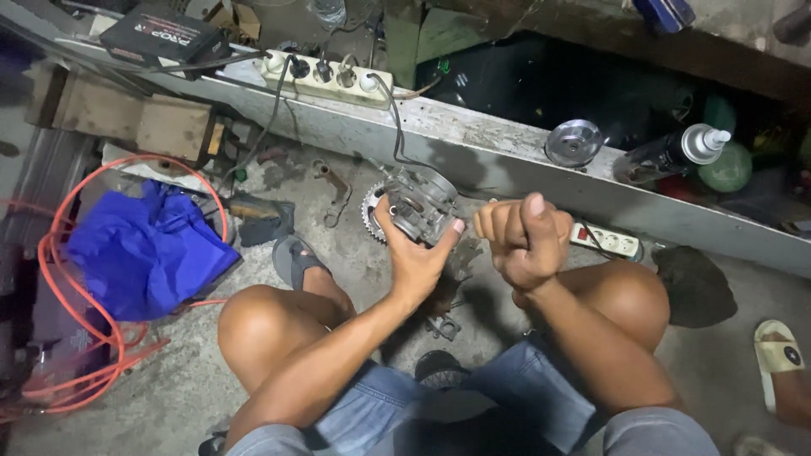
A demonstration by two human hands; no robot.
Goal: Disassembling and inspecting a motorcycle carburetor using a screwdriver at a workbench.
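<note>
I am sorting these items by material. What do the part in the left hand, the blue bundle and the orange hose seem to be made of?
The engine part in the left hand looks like cast metal: dull grey, with small fittings. The blue bundle seems cloth or thin plastic sheet; it is crumpled into soft folds. The orange hose looks like flexible plastic or rubber, since it lies in loose loops.

Right hand (525, 241) fisted — anything inside hidden. Metal part's (420, 211) near face covered by left hand (416, 253). Sandalled foot (781, 359) cut off, right edge. Sprocket (372, 213) mostly hidden behind part.
</note>
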